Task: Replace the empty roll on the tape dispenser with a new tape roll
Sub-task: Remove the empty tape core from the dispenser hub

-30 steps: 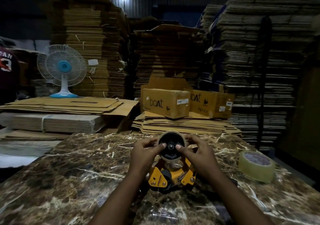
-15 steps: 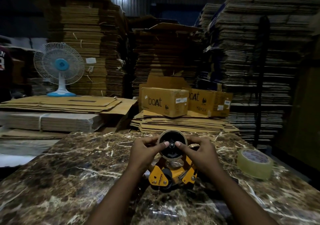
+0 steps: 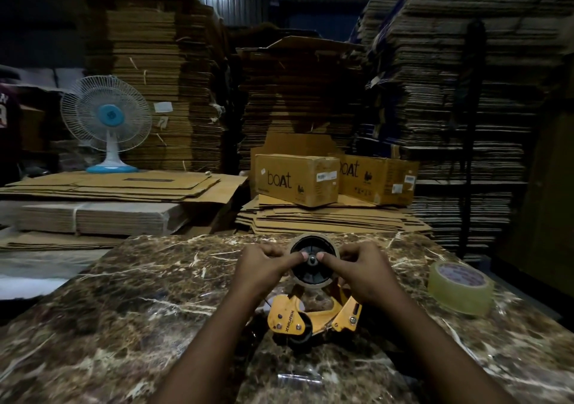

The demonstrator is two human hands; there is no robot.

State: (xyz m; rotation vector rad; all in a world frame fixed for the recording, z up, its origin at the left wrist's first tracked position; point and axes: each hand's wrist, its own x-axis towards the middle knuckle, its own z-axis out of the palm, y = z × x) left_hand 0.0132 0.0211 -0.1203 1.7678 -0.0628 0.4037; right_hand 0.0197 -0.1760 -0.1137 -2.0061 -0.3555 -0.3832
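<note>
1. Marble table (image 3: 130,304): far edge runs at 12 o'clock just beyond the hands; open surface lies at 9 o'clock.
2. Yellow tape dispenser (image 3: 310,315) sits at table centre, empty roll (image 3: 313,260) on its hub.
3. Left hand (image 3: 264,267) and right hand (image 3: 363,271) pinch the empty roll, thumbs at the hub.
4. New tape roll (image 3: 460,285) lies flat at 3 o'clock, near the right edge.
5. Two closed boxes (image 3: 296,178) at 12 o'clock; contents hidden.

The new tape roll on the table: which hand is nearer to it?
Right. The right hand is at the dispenser, beside the new tape roll; the left hand is farther away.
</note>
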